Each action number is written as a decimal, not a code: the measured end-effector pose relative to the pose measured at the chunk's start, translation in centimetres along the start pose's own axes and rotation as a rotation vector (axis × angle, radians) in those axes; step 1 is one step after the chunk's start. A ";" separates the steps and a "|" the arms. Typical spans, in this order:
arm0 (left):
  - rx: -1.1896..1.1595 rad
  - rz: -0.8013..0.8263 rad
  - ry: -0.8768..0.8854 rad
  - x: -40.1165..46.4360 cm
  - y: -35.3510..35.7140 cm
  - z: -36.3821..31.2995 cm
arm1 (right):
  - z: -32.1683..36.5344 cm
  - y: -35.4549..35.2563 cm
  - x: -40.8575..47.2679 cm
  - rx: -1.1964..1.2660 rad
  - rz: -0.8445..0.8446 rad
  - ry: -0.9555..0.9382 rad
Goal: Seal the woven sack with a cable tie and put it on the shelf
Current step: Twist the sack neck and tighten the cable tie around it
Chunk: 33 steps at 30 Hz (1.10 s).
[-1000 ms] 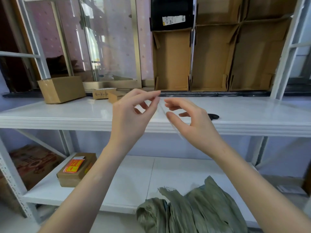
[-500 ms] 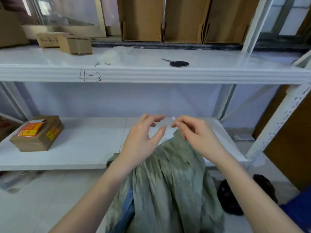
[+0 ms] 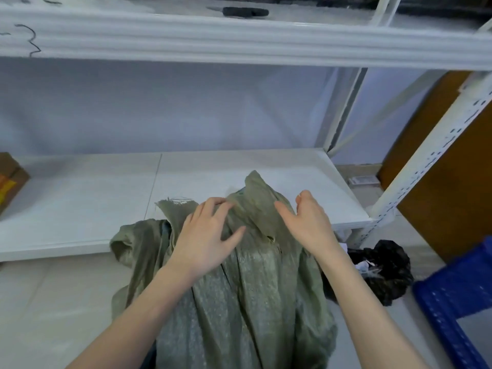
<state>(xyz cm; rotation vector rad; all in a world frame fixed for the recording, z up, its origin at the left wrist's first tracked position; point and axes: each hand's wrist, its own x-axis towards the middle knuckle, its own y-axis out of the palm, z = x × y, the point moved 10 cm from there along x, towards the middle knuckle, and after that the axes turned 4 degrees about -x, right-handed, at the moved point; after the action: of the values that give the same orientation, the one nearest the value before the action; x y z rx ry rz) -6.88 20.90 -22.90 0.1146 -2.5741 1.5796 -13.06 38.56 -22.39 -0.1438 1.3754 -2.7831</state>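
A grey-green woven sack [image 3: 247, 302] stands on the floor against the front edge of the lower white shelf [image 3: 80, 209], its loose mouth bunched upward. My left hand [image 3: 207, 235] lies on the left side of the bunched neck, fingers spread over the fabric. Just right of the neck is my right hand [image 3: 306, 225], thumb against the fabric and fingers curled behind it. No cable tie shows in this frame; whether it is inside the right hand cannot be told.
The upper shelf [image 3: 239, 41] runs across the top with black scissors [image 3: 245, 12] on it. A cardboard box [image 3: 10, 179] sits at the lower shelf's left end. A black plastic bag [image 3: 383, 267] and a blue crate [image 3: 458, 302] lie right of the sack, by the perforated post [image 3: 431, 155].
Both hands dropped from in front of the upper shelf, where they held a thin clear tie, to the sack's neck. The view tilted down, and the tie is no longer visible.
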 end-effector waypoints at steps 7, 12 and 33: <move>-0.029 0.011 -0.012 0.4 0.8 0.5 | -3.2 4.0 0.4 0.027 0.215 0.175; -0.038 0.050 -0.036 0.0 1.6 0.8 | -2.6 4.8 0.2 0.105 0.280 0.189; -1.115 -0.409 -0.124 0.9 -6.6 -0.7 | 7.2 0.6 -2.0 0.613 0.016 -0.193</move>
<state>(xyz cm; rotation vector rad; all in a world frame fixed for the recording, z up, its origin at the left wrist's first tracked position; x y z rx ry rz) -6.89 18.54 -16.67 0.5678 -2.8436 -0.0835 -10.38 32.60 -18.67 -0.3602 0.4451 -2.9279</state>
